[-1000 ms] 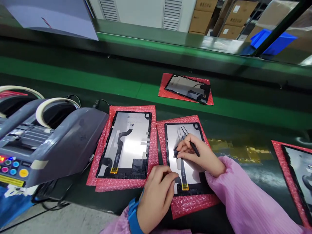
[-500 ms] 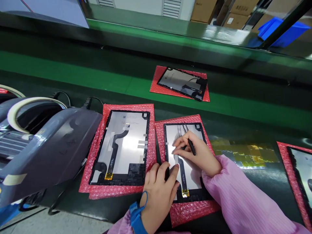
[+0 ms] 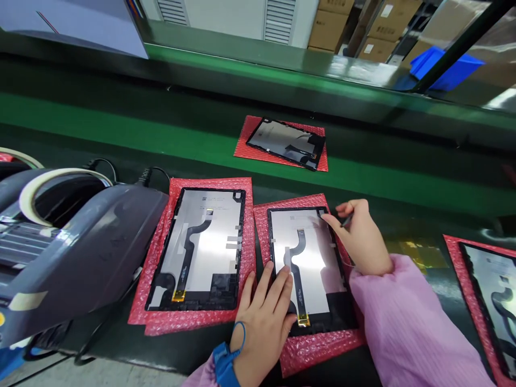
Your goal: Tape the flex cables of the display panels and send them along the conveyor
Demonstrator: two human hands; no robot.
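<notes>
Under my hands a tablet screen panel (image 3: 318,258) lies back side up on a red bubble-wrap sheet (image 3: 302,357). A dark ribbon cable (image 3: 298,279) runs down it to a gold connector. My left hand (image 3: 264,312) rests flat on the panel's lower left edge, fingers stretched out, a blue strap (image 3: 226,363) on the wrist. At the panel's upper right edge, my right hand (image 3: 360,234) is closed around tweezers (image 3: 346,220). Only a dark part of them shows between the fingers; the tips are hidden.
Left of it lies a similar panel (image 3: 197,242) on red bubble wrap; another panel (image 3: 288,142) is farther back, and one more (image 3: 494,290) at the right edge. A grey tape machine (image 3: 92,236) stands left. Yellow film pieces (image 3: 423,253) lie right of my right hand.
My right hand has moved right, from the middle of the panel to its upper right edge, carrying the tweezers. My left fingers lie flatter. The view has shifted slightly.
</notes>
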